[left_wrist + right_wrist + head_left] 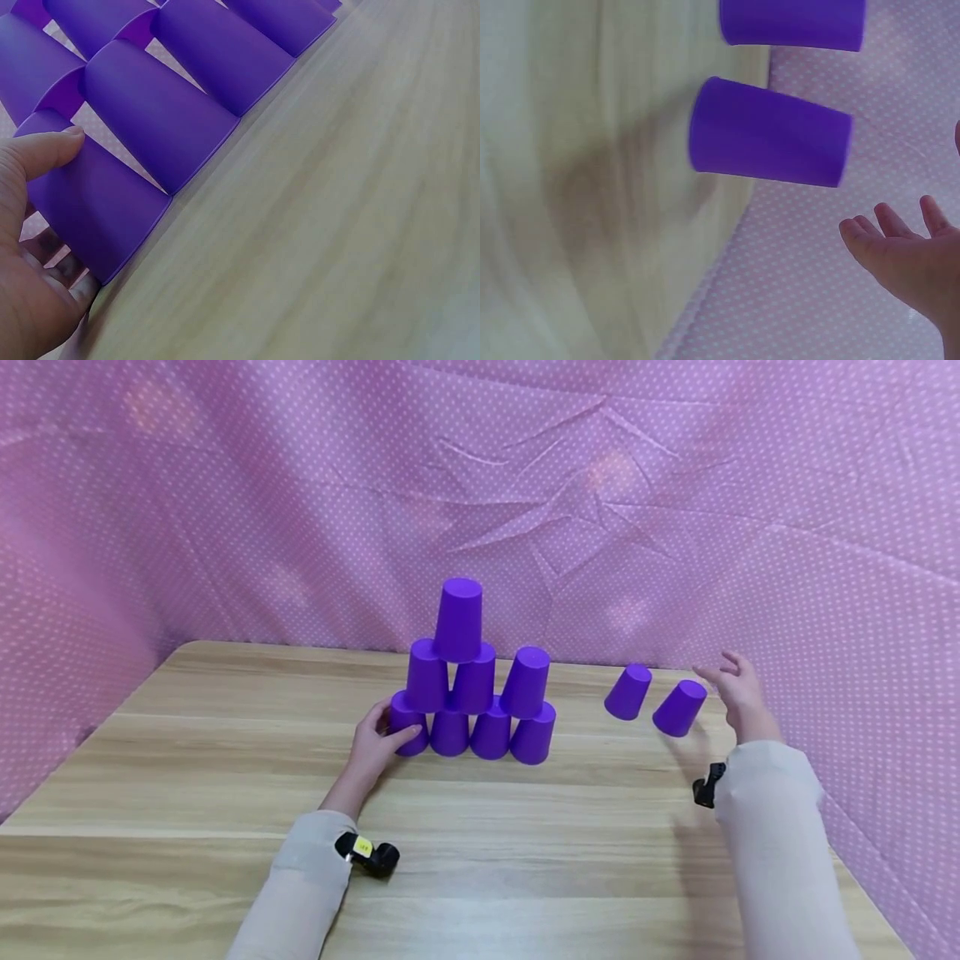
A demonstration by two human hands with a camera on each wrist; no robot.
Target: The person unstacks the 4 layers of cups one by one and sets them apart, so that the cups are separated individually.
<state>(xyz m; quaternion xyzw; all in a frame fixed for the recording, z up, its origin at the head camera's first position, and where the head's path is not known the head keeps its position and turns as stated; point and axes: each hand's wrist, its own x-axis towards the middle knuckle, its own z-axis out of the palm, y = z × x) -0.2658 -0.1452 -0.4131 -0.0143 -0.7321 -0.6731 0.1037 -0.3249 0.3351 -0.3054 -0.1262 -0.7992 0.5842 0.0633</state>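
Note:
Upside-down purple cups stand in a stepped stack: several along the bottom, three above them, and one top cup [459, 620] resting over the left pair. My left hand [369, 750] holds the leftmost bottom cup [401, 718] from its outer side. In the left wrist view, the thumb [52, 150] lies across that cup's near face and the other fingers reach behind it. My right hand [742, 700] hovers beside the rightmost loose cup [679, 708], fingers spread and holding nothing. In the right wrist view, a gap shows between that hand [907, 259] and the cup.
Another loose upside-down cup [628, 692] stands just left of the rightmost one, apart from the stack. All stand on a wood-grain table [480, 843]. A pink dotted cloth [600, 510] hangs behind the table and along its sides.

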